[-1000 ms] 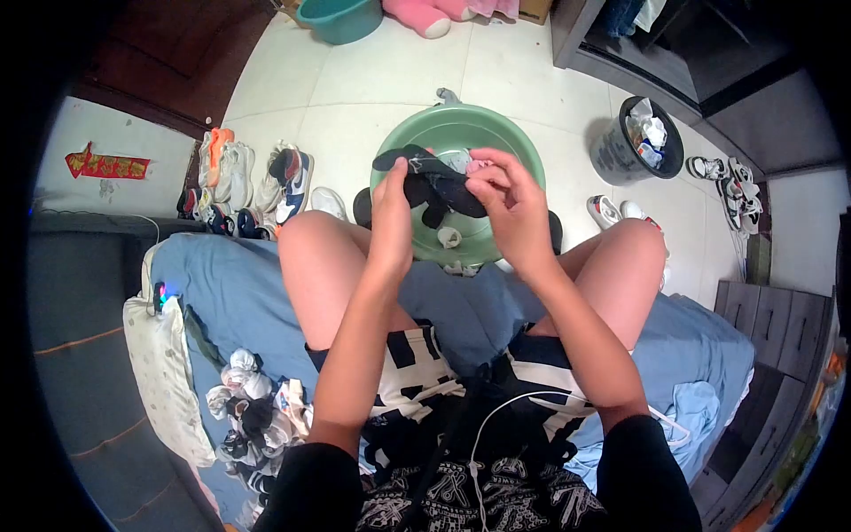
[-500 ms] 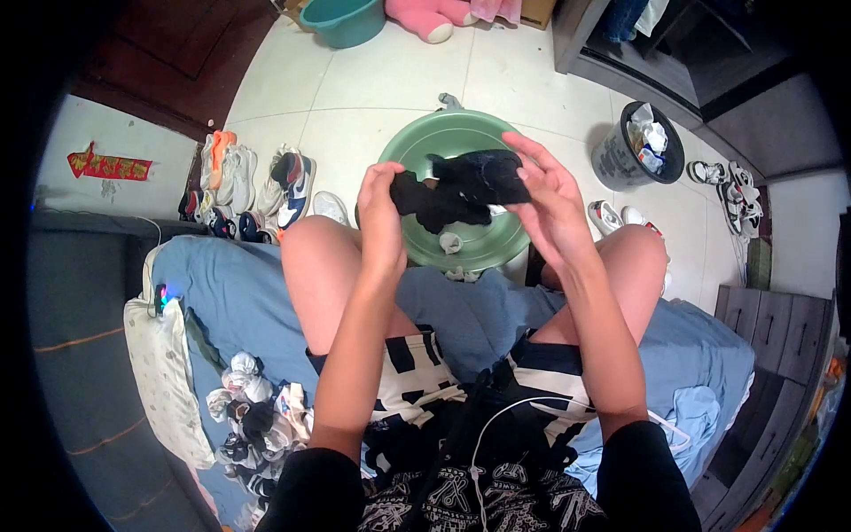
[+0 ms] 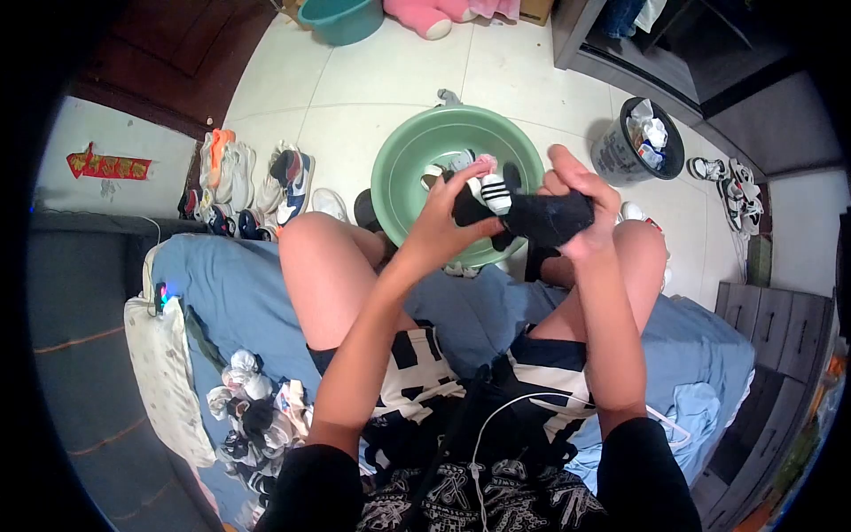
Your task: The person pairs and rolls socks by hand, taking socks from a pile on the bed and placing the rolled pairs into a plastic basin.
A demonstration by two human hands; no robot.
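Observation:
Above the green basin [image 3: 390, 182], a black sock [image 3: 551, 220] is stretched sideways between my hands. My left hand [image 3: 443, 217] is closed on its left end, with the thumb pointing right along the fabric. At the other end, my right hand [image 3: 592, 199] has its fingers curled round the sock. Behind the black sock show a white sock with black stripes [image 3: 495, 193], something pink [image 3: 483, 164] and more dark fabric. I cannot tell whether these lie in the basin or hang from my left hand.
Balled socks [image 3: 257, 412] lie heaped on the blue bed sheet [image 3: 222, 275] to my left. Shoes [image 3: 235, 173] line the wall at the left. A waste bin [image 3: 616, 155] stands on the right, a teal tub [image 3: 341, 22] at the far side.
Both hands have moved right, and the black sock with them. My left hand has turned, its thumb now pointing right; my right fingers have curled in. The striped sock has come into view.

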